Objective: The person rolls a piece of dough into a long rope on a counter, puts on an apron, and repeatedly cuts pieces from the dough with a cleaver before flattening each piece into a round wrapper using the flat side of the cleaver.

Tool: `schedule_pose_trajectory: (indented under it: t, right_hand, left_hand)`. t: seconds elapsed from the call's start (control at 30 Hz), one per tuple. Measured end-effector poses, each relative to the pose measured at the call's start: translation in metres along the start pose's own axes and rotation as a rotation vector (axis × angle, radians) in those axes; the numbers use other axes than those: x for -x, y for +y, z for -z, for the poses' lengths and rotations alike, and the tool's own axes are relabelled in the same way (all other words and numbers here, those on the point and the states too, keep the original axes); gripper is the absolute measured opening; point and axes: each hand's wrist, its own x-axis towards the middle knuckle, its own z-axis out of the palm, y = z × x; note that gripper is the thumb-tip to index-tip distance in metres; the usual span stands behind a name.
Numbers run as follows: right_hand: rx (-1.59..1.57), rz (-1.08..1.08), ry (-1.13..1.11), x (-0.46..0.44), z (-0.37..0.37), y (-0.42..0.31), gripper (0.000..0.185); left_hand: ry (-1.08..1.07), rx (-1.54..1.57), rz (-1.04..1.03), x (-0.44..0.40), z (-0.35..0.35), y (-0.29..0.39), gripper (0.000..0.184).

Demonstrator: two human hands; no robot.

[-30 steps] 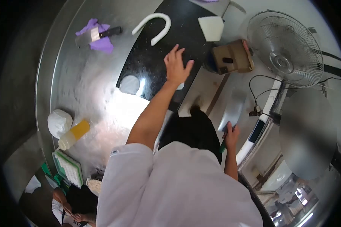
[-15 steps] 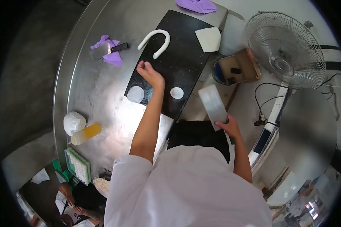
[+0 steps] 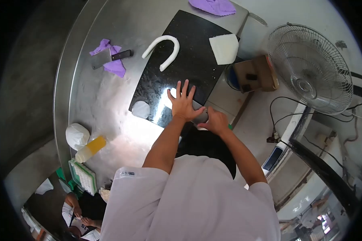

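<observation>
Well, I can't make out what lies under the person's left hand [image 3: 183,105], spread flat with fingers apart over a broad blade [image 3: 201,116] at the near end of the black board [image 3: 193,40]; the right hand [image 3: 215,121] is curled round its handle, hiding all but a green end. One purple cloth [image 3: 213,6] runs out of sight. A bottle [image 3: 91,149] holds yellow liquid, a cardboard box [image 3: 268,66] small dark objects, a green-edged tray [image 3: 72,171] white rows. I count one white curved roll [image 3: 176,47] on the board.
</observation>
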Motion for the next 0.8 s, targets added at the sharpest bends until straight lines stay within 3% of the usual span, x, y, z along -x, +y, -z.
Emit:
schedule_pose_trajectory:
  t: [0.2, 0.43, 0.7, 0.8]
  right_hand:
    - [-0.035, 0.03, 0.127, -0.025, -0.007, 0.0, 0.077]
    - [-0.129, 0.046, 0.08, -0.002, -0.032, -0.002, 0.085]
    - [-0.097, 0.051, 0.18, -0.033, -0.005, -0.004, 0.081]
    - [-0.139, 0.008, 0.215, -0.032, -0.018, -0.006, 0.089]
  left_hand:
    - [0.162, 0.006, -0.109, -0.037, -0.001, -0.019, 0.1]
    - [0.035, -0.005, -0.217, -0.017, 0.003, -0.022, 0.101]
    - [0.125, -0.039, -0.316, -0.068, 0.012, -0.021, 0.095]
    - [0.074, -0.093, -0.382, -0.078, 0.016, -0.023, 0.095]
